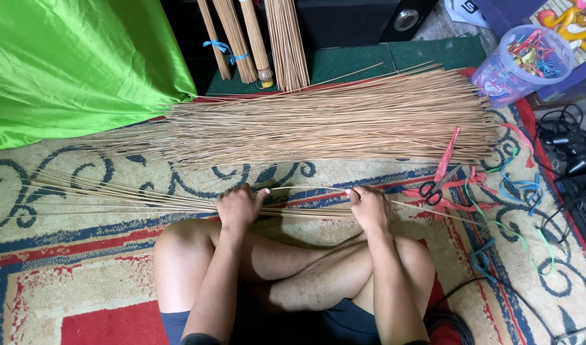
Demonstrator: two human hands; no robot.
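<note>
Hands: both down on the carpet [75, 275], just past the crossed legs [293, 268], each wrapped around the same thin bunch of sticks [146, 198].
Left hand [237, 207]: fingers curled shut around the bunch, thumb poking out toward the right.
Right hand [369, 207]: also closed on the bunch, near its thick end, thumb up top.
Held bunch: pretty skinny, lying across the rug, fanning out far to the left, butt ends sticking out a bit past the right hand.
Big pile of sticks [318, 118]: way fatter heap, lying flat just beyond the hands, same direction, tips thinning out to the left.
Scissors [433, 188]: black-handled, on the rug just right of the right hand, sitting on some red plastic strips [447, 156].
Loose ties [516, 188]: blue and green ones scattered further right.
Plastic tub [529, 61]: clear, full of coloured bands, tipped at the top right corner.
Tied bundles [254, 38]: a few finished-looking ones leaning at the top, one with a blue tie.
Green cloth [75, 64]: shiny, bunched up top left.
Cables [561, 147]: black, far right edge.
</note>
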